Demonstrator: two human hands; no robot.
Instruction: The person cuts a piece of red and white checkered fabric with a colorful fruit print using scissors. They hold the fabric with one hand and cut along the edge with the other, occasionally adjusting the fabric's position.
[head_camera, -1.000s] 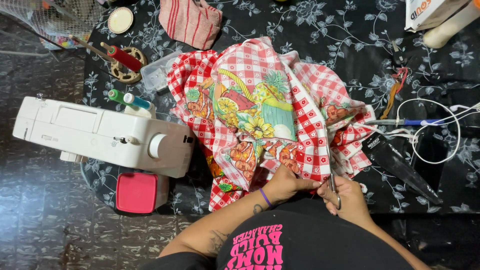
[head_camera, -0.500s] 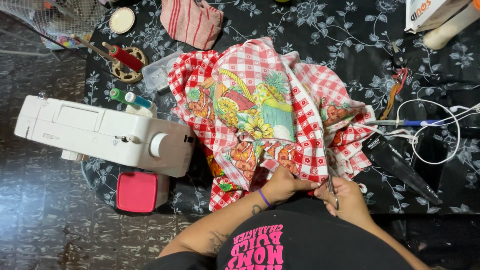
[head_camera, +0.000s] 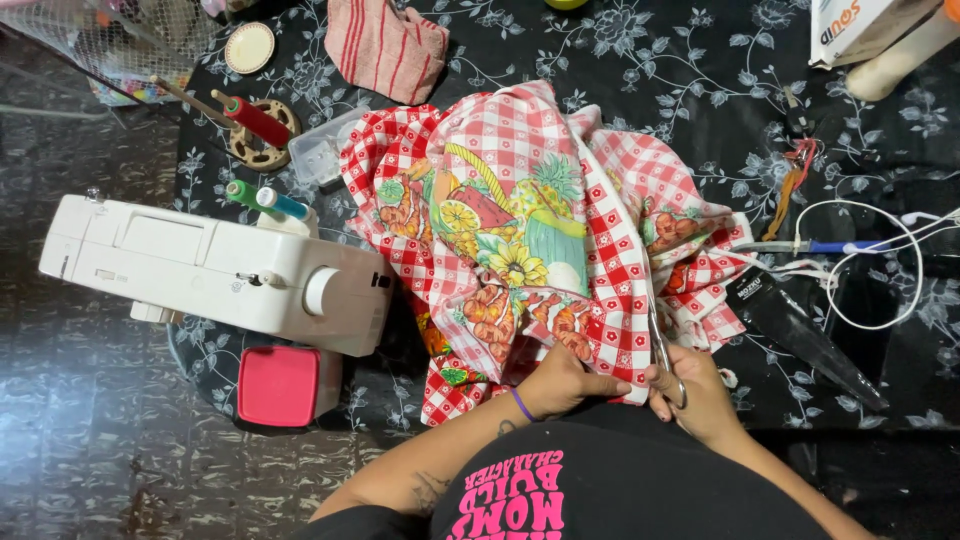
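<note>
Cut looks barely begun: right hand (head_camera: 700, 395) w/ fingers thru scissors (head_camera: 660, 350) handles, blades at near edge of red-check fruit-print cloth (head_camera: 520, 240) on the table by the sewing machine (head_camera: 210, 265), left hand (head_camera: 565, 385) pinching hem taut, most cloth uncut.

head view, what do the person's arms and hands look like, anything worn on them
Both arms are bare, no sleeves showing. The left hand has a thin purple band around the wrist, and the left forearm carries dark tattoo markings. The right hand shows no glove or band.
</note>
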